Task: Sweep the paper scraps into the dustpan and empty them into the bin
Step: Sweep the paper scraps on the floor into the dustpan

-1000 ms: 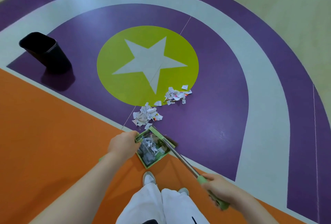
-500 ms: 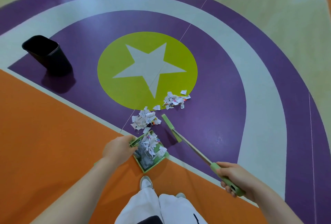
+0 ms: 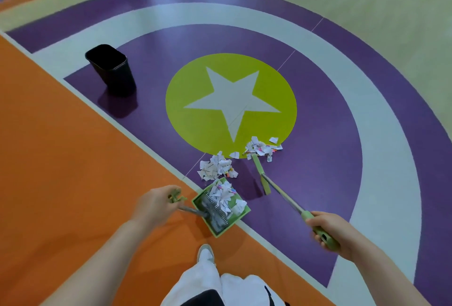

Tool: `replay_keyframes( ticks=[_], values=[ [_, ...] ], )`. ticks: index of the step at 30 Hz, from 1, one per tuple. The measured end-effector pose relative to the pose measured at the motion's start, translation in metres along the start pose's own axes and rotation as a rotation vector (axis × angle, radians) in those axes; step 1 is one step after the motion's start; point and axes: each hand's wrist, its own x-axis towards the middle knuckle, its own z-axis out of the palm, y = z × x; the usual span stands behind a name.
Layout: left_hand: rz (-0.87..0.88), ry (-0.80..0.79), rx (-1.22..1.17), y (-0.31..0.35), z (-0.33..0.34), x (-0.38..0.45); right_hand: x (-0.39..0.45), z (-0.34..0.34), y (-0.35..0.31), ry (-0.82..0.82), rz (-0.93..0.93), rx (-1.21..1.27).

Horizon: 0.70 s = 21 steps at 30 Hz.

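A green dustpan (image 3: 241,215) lies on the floor in front of my feet, with white paper scraps inside. My left hand (image 3: 156,204) grips its handle from the left. A pile of paper scraps (image 3: 216,166) rests just beyond the pan's mouth. A second scrap pile (image 3: 260,148) lies farther off, at the lower edge of the green star circle. My right hand (image 3: 329,231) holds the green grip of a small broom; its green head (image 3: 261,176) stretches from near the far pile back toward the pan. A black bin (image 3: 111,69) stands upright far left.
The floor is painted in orange, purple, pale grey and a green circle with a white star (image 3: 231,102). My white-trousered legs and one shoe (image 3: 205,253) are directly below the dustpan. A few loose scraps (image 3: 273,140) sit beside the far pile.
The broom head has swung away from the dustpan and out to the far scrap pile. My left hand has slid back along the dustpan handle. The camera has tilted up.
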Motion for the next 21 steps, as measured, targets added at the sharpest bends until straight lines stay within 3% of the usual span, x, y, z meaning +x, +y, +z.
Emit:
replay_keyframes(
  ticks=[10,21],
  values=[
    [-0.119,0.050,-0.042,-0.054,-0.040,-0.006,0.047,0.054,-0.041,-0.009,-0.001,-0.038],
    [-0.205,0.031,0.153,-0.102,-0.060,0.020,0.095,0.104,-0.086,0.030,-0.023,-0.141]
  ],
)
